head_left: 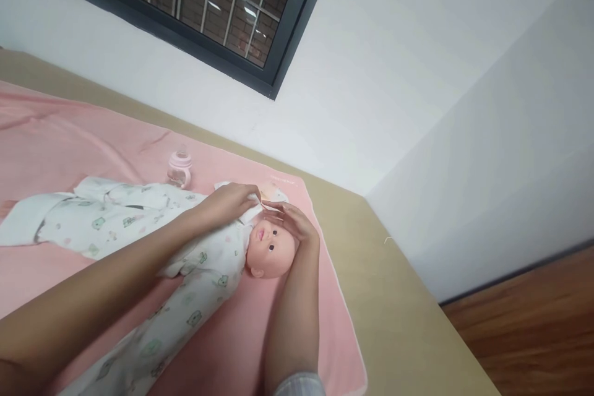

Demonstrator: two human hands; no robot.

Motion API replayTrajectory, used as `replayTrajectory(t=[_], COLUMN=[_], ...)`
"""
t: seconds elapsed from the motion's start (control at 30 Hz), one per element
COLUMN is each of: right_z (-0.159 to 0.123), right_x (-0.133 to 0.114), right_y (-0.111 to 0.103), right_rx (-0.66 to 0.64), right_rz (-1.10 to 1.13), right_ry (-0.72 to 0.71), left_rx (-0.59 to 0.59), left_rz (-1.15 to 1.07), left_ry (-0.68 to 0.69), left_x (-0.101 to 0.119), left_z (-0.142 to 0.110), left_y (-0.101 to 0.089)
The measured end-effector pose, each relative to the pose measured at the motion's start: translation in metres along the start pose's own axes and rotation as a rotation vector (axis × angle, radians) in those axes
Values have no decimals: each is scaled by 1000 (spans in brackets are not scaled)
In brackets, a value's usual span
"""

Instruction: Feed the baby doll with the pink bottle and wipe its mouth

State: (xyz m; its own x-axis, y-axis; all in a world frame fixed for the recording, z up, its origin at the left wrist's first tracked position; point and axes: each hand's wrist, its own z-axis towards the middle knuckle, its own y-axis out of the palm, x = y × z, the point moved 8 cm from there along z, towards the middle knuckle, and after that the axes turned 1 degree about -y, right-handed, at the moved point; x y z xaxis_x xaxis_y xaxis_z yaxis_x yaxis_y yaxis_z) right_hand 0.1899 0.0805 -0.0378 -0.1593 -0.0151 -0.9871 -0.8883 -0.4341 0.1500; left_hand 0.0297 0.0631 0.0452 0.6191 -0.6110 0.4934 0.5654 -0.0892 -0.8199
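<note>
A baby doll [270,249] lies on its back on a pink blanket [55,142], its head toward the right. It wears a white garment [139,216] printed with small green animals, its sleeve spread to the left. My left hand [231,201] reaches over the doll's chest and pinches the white cloth edge by the doll's neck. My right hand [293,223] rests on the top of the doll's head, fingers curved and touching the same cloth edge.
A small pink baby bottle [179,167] stands on the blanket behind the doll. The blanket covers a tan surface [394,309] set against white walls. A dark-framed window [195,0] is above. Wooden floor [533,328] lies to the right.
</note>
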Motion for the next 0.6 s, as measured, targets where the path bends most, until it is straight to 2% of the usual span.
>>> replayTrajectory(t=[0.07, 0.17, 0.27, 0.4, 0.6], right_z=[-1, -2, -5, -9, -8], right_x=[-8, -6, 15, 46, 54], right_y=[3, -3, -12, -21, -28], right_rx=[-29, 34, 134, 228, 245], right_rz=[-49, -21, 50, 30, 101], right_ry=[32, 16, 11, 113, 108], left_rx=[-17, -80, -180, -293, -329], left_rz=[-17, -57, -112, -170, -192], left_ry=[15, 67, 102, 128, 152], left_x=[2, 12, 19, 22, 23], left_z=[-1, -6, -11, -15, -16], left_y=[0, -1, 1, 8, 22])
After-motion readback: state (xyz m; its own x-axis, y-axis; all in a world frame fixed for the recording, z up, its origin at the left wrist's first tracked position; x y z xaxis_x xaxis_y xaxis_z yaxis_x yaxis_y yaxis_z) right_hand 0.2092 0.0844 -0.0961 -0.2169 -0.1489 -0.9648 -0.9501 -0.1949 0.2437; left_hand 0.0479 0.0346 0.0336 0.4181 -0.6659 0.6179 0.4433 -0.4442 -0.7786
